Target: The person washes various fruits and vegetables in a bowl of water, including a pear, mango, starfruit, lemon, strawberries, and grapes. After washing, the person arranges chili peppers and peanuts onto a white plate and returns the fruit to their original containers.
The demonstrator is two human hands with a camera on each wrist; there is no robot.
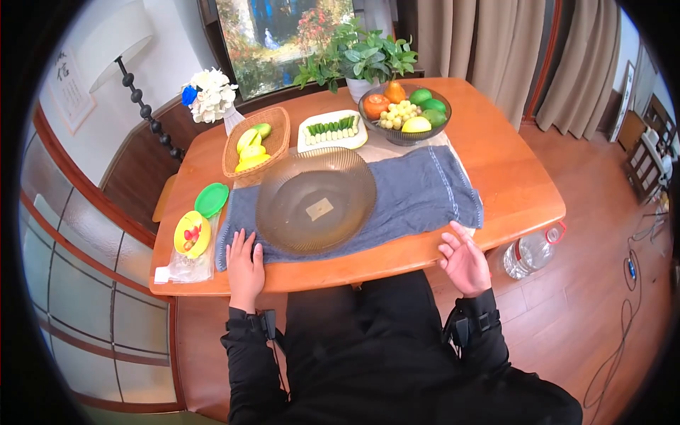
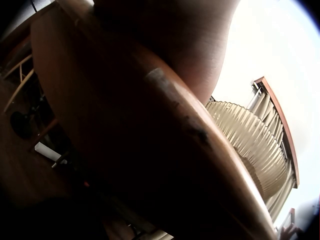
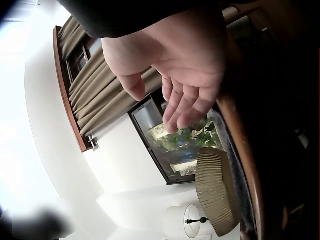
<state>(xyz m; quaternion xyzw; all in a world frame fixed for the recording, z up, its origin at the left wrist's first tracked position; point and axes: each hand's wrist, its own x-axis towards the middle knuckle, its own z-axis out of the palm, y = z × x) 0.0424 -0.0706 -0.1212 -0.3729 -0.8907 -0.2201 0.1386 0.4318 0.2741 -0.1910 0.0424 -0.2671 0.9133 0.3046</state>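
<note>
In the head view a large ribbed translucent brown plate (image 1: pixel 340 216) with a small label lies on a blue-grey cloth (image 1: pixel 411 188). The left hand (image 1: pixel 246 273) rests palm down at the table's front edge, its fingers on the cloth's left corner, close to the plate. At the cloth's right corner the right hand (image 1: pixel 465 263) is palm up with relaxed, slightly bent fingers, holding nothing. The right wrist view shows the same right hand (image 3: pixel 175 60) in front of the ribbed plate (image 3: pixel 215 192). In the left wrist view the plate (image 2: pixel 255 145) stands past the table edge; the left fingers are hidden.
Behind the plate are a wicker basket (image 1: pixel 232 152) of yellow and green fruit, a white tray (image 1: pixel 306 145) of cucumber pieces and a dark fruit bowl (image 1: pixel 404 137). A yellow bowl (image 1: pixel 200 244) and green lid (image 1: pixel 211 199) lie left. A plant and flowers stand at the back.
</note>
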